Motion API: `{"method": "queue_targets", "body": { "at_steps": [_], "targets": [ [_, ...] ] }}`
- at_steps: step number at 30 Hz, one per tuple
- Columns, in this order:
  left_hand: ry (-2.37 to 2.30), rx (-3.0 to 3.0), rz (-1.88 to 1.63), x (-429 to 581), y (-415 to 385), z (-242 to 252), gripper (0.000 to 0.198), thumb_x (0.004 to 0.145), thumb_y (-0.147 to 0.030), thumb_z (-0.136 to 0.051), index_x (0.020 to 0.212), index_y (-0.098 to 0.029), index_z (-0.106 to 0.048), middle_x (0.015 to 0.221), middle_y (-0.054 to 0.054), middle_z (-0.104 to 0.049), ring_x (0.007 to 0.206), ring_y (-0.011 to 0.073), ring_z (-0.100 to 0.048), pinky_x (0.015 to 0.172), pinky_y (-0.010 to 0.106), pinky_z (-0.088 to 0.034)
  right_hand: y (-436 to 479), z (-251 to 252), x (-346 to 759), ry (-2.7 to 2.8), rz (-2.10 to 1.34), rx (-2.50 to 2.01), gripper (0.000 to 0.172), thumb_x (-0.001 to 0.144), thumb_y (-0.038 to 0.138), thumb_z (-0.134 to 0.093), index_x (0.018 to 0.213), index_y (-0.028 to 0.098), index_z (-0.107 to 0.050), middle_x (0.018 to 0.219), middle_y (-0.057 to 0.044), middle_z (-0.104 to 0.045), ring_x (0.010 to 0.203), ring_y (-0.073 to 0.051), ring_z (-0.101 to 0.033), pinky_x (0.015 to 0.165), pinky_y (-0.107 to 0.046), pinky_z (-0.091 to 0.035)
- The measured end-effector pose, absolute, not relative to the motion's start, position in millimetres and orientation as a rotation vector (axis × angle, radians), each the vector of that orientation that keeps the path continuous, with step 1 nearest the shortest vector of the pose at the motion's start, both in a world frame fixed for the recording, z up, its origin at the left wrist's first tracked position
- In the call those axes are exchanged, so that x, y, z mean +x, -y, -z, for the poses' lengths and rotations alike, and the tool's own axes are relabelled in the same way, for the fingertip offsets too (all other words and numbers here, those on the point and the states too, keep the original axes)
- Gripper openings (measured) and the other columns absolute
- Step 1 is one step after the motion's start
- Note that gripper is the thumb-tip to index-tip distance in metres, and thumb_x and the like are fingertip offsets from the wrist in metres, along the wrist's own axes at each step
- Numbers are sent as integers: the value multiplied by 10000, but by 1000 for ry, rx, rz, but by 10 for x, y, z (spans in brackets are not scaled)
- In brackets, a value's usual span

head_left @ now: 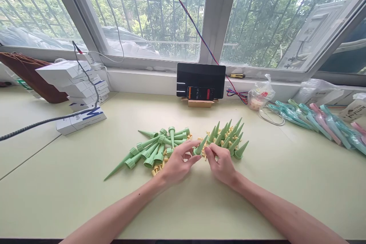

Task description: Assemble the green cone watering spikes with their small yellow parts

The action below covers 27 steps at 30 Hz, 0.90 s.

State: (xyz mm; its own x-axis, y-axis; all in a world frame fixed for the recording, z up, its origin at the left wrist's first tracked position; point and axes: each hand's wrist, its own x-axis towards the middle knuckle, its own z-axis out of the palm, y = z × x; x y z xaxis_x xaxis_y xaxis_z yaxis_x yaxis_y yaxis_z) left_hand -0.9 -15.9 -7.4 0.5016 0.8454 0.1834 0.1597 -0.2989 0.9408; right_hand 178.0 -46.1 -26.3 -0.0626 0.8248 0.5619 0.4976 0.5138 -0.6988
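Note:
Between the thumb and fingers of my left hand [180, 162] is a green plastic watering spike [201, 145], its point tilted up and to the right. My right hand [222, 163] is closed in a pinch just right of that spike. Whatever its fingertips hold is too small and hidden to make out. A loose pile of green spikes [151, 148] with ribbed caps lies left of my left hand, with small yellow plastic pieces [156, 169] partly under it. Behind my right hand, several green spikes [228, 135] stand point up, with more yellow pieces among them.
A phone [200, 93] leans on a black tablet [201, 74] at the back of the table [183, 209]. White boxes [81, 85] and a black cable [48, 121] are at left. At right are a plastic bag [260, 93] and wrapped coloured straps [317, 118].

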Motion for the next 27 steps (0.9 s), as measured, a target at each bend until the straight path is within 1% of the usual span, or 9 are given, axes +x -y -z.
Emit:
{"method": "queue_targets", "body": {
  "at_steps": [4,7,10,12,14,16,20,24,27],
  "targets": [
    [-816,1763,-874,-13,145,92,351,909,-353,-590,1250,-300,-649,1125,67,-594,858,175,-580,660,266,-562,464,261,1773,1716,-392,-1122,390,1012,336,-396,642,221,-347,550,48,-352,486,-105,-297,470,-254,-274],
    [-834,1773,-883,-6,157,71,373,913,-345,-578,1277,-285,-632,1145,83,-608,854,182,-589,653,274,-563,464,259,1773,1710,-433,-1135,385,1014,339,-400,650,214,-400,547,36,-423,483,-108,-362,488,-255,-313],
    [-877,1747,-898,5,179,30,385,900,-361,-599,1270,-258,-631,1133,96,-635,897,205,-594,657,279,-557,463,255,1775,1672,-481,-1151,326,1009,339,-419,720,202,-481,579,25,-483,497,-114,-419,500,-254,-344],
    [-905,1710,-897,13,192,0,394,886,-387,-619,1252,-243,-641,1066,95,-655,873,205,-602,622,265,-541,466,251,1775,1640,-490,-1160,277,1004,334,-434,778,196,-515,598,27,-482,503,-114,-423,495,-251,-347],
    [-914,1664,-886,21,199,-27,413,873,-412,-636,1241,-224,-647,987,89,-663,791,186,-608,570,250,-514,473,243,1773,1624,-494,-1164,248,1003,332,-439,820,194,-535,607,32,-470,502,-112,-417,489,-248,-351],
    [-907,1607,-881,27,198,-45,433,862,-428,-651,1234,-206,-645,952,85,-658,686,152,-593,520,235,-481,481,229,1769,1621,-506,-1162,237,1003,339,-439,854,194,-552,621,27,-487,505,-114,-433,488,-246,-371],
    [-898,1479,-897,31,183,-56,448,858,-457,-655,1221,-197,-617,1010,80,-624,514,64,-489,435,204,-409,490,191,1755,1643,-517,-1163,202,986,357,-479,986,187,-588,698,-4,-604,514,-122,-513,490,-249,-431],
    [-902,1384,-905,23,163,-69,481,854,-476,-661,1223,-177,-586,944,62,-622,487,51,-447,416,198,-381,484,182,1743,1692,-493,-1161,267,955,365,-541,1144,182,-585,844,-49,-680,511,-118,-539,480,-253,-459],
    [-913,1355,-905,14,149,-80,483,841,-480,-678,1203,-171,-594,857,29,-608,472,52,-436,417,206,-373,479,201,1745,1680,-478,-1175,275,961,361,-537,1167,187,-588,865,-53,-685,517,-121,-549,484,-254,-467]
  ]
}}
